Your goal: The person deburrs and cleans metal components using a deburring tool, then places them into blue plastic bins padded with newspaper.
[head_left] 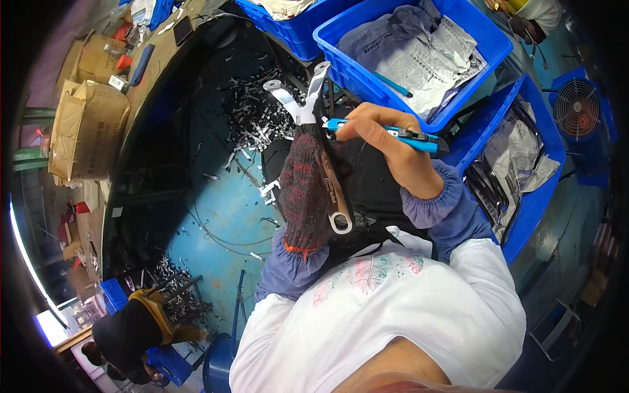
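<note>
My left hand (pixel 301 183), in a dark maroon knitted glove, is closed around a long Y-shaped piece (pixel 305 114), shiny and metal-looking. Two pale arms with holes at their rounded ends fork out above the fist. A brown-tinted arm with a ring end runs down beside the glove; the gripped middle is hidden. In my bare right hand (pixel 390 141) is a light-blue utility knife (pixel 419 139), its tip pointing left. That tip is close to the piece's edge, just below the fork; whether it touches, I cannot tell.
Blue crates (pixel 367 78) with crumpled wrapping stand ahead and to the right; another blue knife (pixel 393 85) lies in one. Pale and dark scraps (pixel 255 111) litter the floor. A cardboard box (pixel 88 131) sits on the left bench, a fan (pixel 578 108) at far right. Another person (pixel 128 337) bends at lower left.
</note>
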{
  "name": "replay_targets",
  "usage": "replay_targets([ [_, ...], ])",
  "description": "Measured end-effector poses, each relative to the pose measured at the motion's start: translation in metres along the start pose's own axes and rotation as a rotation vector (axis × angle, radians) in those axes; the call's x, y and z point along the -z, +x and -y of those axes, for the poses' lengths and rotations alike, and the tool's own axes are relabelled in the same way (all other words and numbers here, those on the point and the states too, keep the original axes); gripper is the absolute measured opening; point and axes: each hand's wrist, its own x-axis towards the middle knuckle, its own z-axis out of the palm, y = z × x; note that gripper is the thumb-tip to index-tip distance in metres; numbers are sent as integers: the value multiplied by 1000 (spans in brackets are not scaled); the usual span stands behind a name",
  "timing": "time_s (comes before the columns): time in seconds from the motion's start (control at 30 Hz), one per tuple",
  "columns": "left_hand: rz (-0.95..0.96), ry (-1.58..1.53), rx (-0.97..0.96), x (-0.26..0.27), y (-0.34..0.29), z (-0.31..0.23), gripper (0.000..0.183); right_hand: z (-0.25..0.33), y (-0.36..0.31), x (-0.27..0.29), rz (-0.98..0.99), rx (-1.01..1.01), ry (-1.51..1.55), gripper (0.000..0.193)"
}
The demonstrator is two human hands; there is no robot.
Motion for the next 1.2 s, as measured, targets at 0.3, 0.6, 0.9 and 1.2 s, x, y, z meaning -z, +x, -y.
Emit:
replay_targets([
  [0.3, -64, -5, 33, -4, -1, 7, 38, 6, -2, -10, -159, -125, 138, 21],
  [0.6, -64, 63, -33, 0, 8, -4, 37, -6, -11, -26, -178, -63, -150, 20],
  [0.9, -282, -89, -168, 3, 37, -45, 44, -43, -97, -27, 288, -156, -132, 16],
  [1.2, 125, 58, 254, -29, -11, -47, 72, 8, 2, 3, -5, 569, -495, 27],
])
